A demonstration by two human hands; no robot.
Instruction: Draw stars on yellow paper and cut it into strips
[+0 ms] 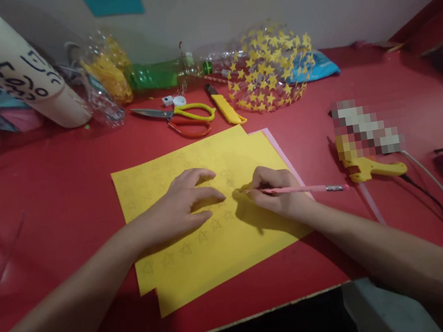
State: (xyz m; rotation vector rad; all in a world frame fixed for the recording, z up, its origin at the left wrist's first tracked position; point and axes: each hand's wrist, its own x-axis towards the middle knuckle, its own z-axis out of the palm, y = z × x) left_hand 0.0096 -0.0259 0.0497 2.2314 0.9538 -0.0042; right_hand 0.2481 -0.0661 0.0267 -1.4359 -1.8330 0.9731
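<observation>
A yellow sheet of paper lies on the red table, marked with rows of small pencil-drawn stars. My left hand rests on the sheet, fingers spread and holding nothing. To its right, my right hand grips a pink pencil, whose tip points left onto the paper beside the drawn stars. The pencil's eraser end sticks out to the right. Under the yellow paper, the edge of a pink sheet shows at the right.
Behind the paper lie scissors with yellow and red handles and a yellow box cutter. Plastic bottles, a clear dome with yellow stars and a white tumbler line the wall. A yellow glue gun and its cord lie right.
</observation>
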